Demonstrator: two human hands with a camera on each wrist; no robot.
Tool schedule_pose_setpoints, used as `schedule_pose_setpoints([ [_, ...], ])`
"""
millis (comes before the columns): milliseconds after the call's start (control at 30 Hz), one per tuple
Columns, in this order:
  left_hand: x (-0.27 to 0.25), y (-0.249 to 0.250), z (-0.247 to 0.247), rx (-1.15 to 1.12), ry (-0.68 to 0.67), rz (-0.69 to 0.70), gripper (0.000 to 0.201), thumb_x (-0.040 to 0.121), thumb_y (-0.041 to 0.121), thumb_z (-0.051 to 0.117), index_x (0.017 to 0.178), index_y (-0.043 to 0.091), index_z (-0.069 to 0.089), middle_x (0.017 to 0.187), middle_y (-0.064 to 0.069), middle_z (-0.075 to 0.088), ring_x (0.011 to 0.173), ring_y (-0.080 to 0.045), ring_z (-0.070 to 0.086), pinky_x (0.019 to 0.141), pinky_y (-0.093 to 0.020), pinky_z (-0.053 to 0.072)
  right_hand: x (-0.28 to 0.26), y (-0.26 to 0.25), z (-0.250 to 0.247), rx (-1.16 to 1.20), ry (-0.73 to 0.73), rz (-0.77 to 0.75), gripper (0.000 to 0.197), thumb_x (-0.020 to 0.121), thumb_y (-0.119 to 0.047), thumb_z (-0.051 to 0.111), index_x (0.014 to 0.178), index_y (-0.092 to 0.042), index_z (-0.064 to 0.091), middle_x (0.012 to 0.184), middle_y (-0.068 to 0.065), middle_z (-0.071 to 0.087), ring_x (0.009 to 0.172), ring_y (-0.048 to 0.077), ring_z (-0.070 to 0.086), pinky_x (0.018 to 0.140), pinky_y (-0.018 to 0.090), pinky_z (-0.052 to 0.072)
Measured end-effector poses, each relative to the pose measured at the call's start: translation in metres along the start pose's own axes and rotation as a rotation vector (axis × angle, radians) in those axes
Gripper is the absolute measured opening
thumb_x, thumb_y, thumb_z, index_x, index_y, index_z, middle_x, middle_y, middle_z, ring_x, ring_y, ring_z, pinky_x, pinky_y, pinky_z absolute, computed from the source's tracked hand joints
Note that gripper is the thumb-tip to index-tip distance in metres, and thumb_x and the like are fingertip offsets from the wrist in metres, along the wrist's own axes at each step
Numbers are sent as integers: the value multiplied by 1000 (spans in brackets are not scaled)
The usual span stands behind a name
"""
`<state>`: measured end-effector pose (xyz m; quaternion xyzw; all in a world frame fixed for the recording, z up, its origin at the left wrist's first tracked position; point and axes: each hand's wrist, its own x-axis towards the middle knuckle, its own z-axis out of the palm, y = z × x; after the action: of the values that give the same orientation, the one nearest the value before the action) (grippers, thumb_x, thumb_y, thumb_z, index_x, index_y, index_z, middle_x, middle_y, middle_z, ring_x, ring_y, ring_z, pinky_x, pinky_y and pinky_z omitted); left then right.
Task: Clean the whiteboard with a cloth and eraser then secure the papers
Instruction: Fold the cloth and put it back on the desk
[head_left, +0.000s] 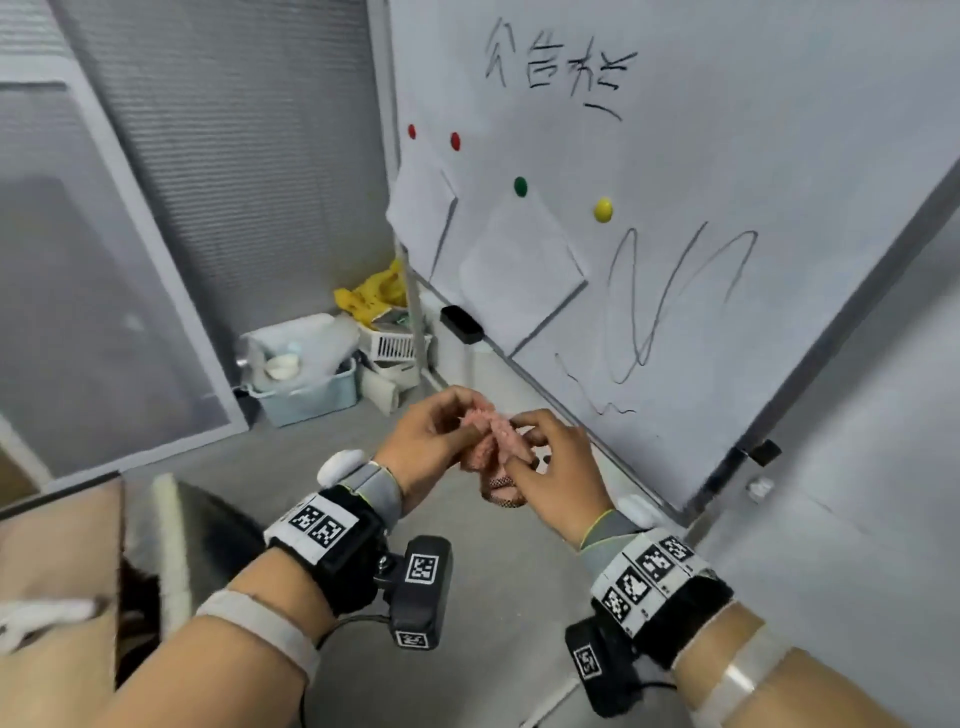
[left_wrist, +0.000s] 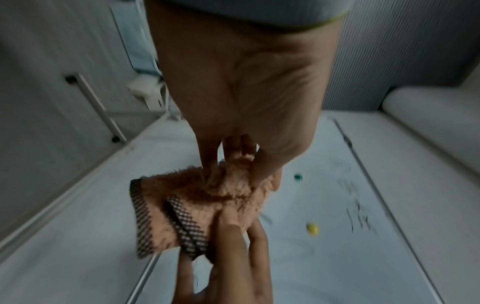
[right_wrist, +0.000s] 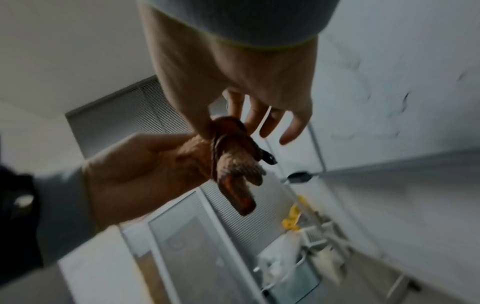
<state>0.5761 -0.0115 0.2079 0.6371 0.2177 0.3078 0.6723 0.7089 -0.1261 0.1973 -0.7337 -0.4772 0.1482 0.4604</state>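
Note:
A fluffy pink cloth (head_left: 493, 441) with a dark checked border (left_wrist: 141, 218) is bunched between both hands in front of the whiteboard (head_left: 727, 156). My left hand (head_left: 434, 441) grips its left part with curled fingers. My right hand (head_left: 550, 457) pinches it with thumb and forefinger; the other fingers (right_wrist: 293, 129) are spread loose. The board carries black writing (head_left: 561, 67) and scribbled loops (head_left: 670, 301). Two white papers (head_left: 421, 208) (head_left: 519, 270) hang under red, green (head_left: 520, 186) and yellow (head_left: 603, 210) magnets. A black eraser (head_left: 461, 323) lies on the board's tray.
On the grey floor to the left stands a light blue bin (head_left: 306, 395) with white items, a white basket (head_left: 392, 345) and a yellow bag (head_left: 374, 293). A glass partition with blinds (head_left: 156, 208) fills the left. A cardboard box (head_left: 57, 571) is at lower left.

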Motion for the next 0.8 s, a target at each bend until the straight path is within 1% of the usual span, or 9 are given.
schedule_pose_setpoints([
  [100,-55,16,-78,-20,124,7,23,86,-7,56,104,6,56,81,-8,61,62,-19,55,54,-28,50,12,-47,64,313,-361,5,43,89,-18,72,126,-30,56,112,-8,55,111,10,58,85,12,48],
  [200,-95,25,-130,-5,137,8,32,80,-13,52,107,4,52,87,-11,59,66,-21,56,52,-28,50,24,-78,114,361,-636,9,49,93,-19,67,135,-38,51,129,-7,53,117,9,58,97,28,53],
  [300,-148,30,-200,76,263,11,39,78,-17,52,111,3,50,104,-17,58,79,-22,58,55,-26,49,22,-121,191,400,-942,29,36,93,-8,65,120,-30,60,111,-1,68,99,15,65,83,37,57],
  [433,-222,15,-295,353,473,-56,30,89,-11,58,113,6,53,107,-15,61,98,-12,61,80,-23,52,14,-168,291,85,-946,-320,9,82,-23,72,88,-29,67,82,-2,69,80,11,59,87,37,52],
  [533,-276,4,-347,393,562,-204,22,93,2,63,114,2,61,102,-14,67,91,-11,62,80,-21,52,-1,-194,358,13,-986,-420,16,72,-45,59,83,-33,61,77,3,67,74,16,57,81,40,53],
  [600,-313,-8,-372,267,631,-255,13,95,8,62,104,0,68,91,-13,69,81,-15,63,72,-21,54,-20,-216,399,5,-1060,-455,9,82,-36,62,89,-30,59,84,1,66,81,18,60,85,34,50],
  [667,-348,-22,-389,86,775,-271,12,93,10,63,88,10,74,81,-5,70,75,-15,62,72,-24,54,-36,-227,446,15,-1140,-466,11,92,-19,62,90,-29,57,85,0,65,82,17,60,82,21,47],
  [733,-370,-40,-393,-31,864,-269,11,90,4,66,85,11,72,81,-2,71,77,-13,64,80,-25,55,-47,-231,471,26,-1166,-430,15,93,-20,62,89,-34,56,83,3,66,78,21,62,79,26,49],
  [800,-399,-60,-401,-128,967,-248,8,86,1,69,88,8,66,79,-4,68,74,-15,63,77,-25,54,-66,-230,512,43,-1277,-385,16,92,-17,64,92,-31,57,85,4,65,74,16,60,75,28,48],
])
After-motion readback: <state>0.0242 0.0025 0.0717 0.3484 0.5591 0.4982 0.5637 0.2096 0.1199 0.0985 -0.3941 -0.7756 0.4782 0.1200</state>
